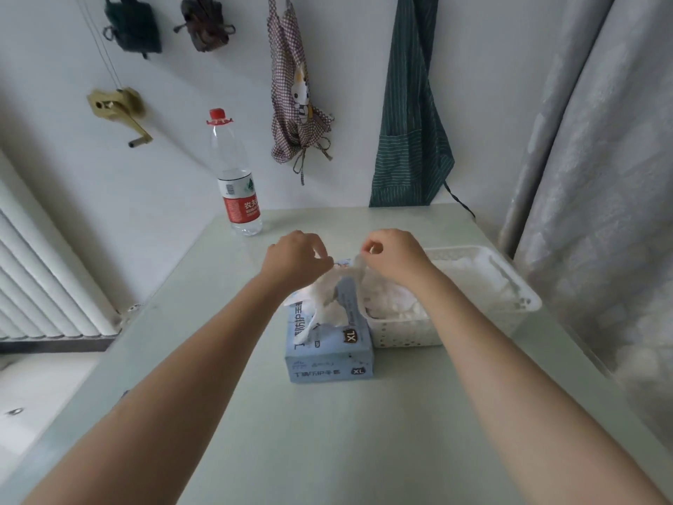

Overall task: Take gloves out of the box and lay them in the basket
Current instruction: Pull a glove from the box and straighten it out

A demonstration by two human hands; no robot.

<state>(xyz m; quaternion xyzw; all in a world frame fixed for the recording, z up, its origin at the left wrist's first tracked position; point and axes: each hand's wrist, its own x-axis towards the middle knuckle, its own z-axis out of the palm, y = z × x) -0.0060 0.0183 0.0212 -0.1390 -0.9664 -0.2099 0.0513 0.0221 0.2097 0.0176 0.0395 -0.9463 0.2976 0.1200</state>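
Both hands [295, 257] [391, 255] pinching 1 glove [329, 293] above box [329, 353], basket [510, 286] beside

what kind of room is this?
Likely a home utility corner or balcony: a checked apron and a green striped apron hang on the white wall, a white ribbed radiator stands left, and a grey curtain hangs right.

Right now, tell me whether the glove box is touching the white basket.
Touching. In the head view the blue glove box sits with its right side flush against the white basket; no strip of table shows between them.
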